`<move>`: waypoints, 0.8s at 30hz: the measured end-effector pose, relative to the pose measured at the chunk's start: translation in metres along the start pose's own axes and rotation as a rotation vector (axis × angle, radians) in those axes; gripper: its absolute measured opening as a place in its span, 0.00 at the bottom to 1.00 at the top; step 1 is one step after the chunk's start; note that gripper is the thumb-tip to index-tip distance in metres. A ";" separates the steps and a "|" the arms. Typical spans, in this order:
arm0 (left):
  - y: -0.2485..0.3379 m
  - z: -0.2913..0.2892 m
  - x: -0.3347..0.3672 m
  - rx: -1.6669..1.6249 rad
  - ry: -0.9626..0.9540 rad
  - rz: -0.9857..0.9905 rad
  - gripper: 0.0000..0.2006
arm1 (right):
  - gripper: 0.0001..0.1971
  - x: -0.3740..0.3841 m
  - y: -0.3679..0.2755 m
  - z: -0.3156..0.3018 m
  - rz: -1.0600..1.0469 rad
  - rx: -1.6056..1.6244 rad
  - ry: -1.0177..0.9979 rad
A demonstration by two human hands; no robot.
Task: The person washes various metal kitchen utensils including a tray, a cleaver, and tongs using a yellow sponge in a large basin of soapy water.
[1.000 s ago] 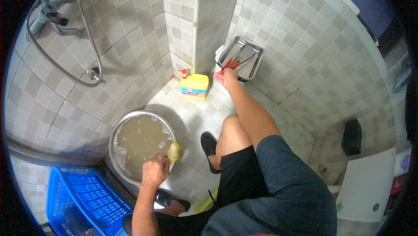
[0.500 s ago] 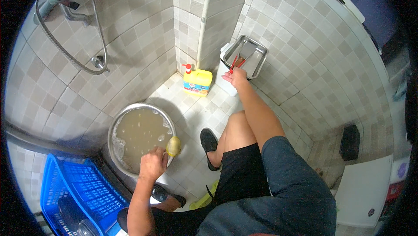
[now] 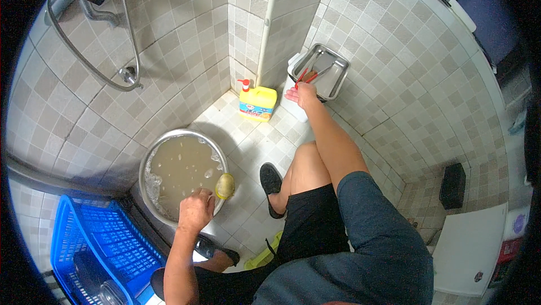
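Note:
My left hand [image 3: 195, 212] is over the near right rim of a round metal basin [image 3: 226, 161], fingers curled. Beside its fingertips, at the rim, is a yellow oval thing [image 3: 225, 186] whose kind I cannot make out. The hand hides whether it holds this. The basin contains murky brownish water with foam and pale bits. My right arm reaches forward to a rectangular steel tray [image 3: 337, 82]. At its near corner my right hand [image 3: 305, 94] grips a red-handled tool [image 3: 308, 77], possibly scissors or tongs, other fingers extended. A small brown thing lies by the tool.
A white bin [image 3: 295, 108] stands under the tray. Left of it is a yellow pump jug [image 3: 258, 103]. A blue plastic basket [image 3: 121, 248] with dark items sits near left. A shower hose [image 3: 90, 74] hangs on the tiled wall; a white panel [image 3: 470, 248] leans at right.
The view has shifted slightly. The red-handled tool has turned a little in the tray with my right hand at it. My left hand stays by the basin rim.

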State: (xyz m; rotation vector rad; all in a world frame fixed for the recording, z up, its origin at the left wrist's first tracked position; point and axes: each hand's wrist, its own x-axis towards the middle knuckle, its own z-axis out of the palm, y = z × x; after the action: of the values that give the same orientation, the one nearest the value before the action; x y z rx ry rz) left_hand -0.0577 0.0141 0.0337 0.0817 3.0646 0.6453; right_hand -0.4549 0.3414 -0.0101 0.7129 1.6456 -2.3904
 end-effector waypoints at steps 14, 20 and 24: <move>-0.004 0.000 0.001 -0.009 0.008 -0.014 0.08 | 0.11 0.021 0.001 0.002 0.032 -0.002 -0.081; -0.004 0.006 0.002 -0.007 -0.027 -0.045 0.09 | 0.20 0.002 -0.005 0.003 0.048 0.049 -0.051; -0.025 0.023 -0.009 -0.014 -0.078 -0.139 0.11 | 0.20 -0.041 0.001 0.029 0.162 -0.137 -0.165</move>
State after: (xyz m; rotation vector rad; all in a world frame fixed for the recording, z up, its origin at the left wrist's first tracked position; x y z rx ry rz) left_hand -0.0496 -0.0002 0.0026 -0.1035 2.9573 0.6397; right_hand -0.4272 0.3091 0.0163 0.5843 1.6005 -2.1405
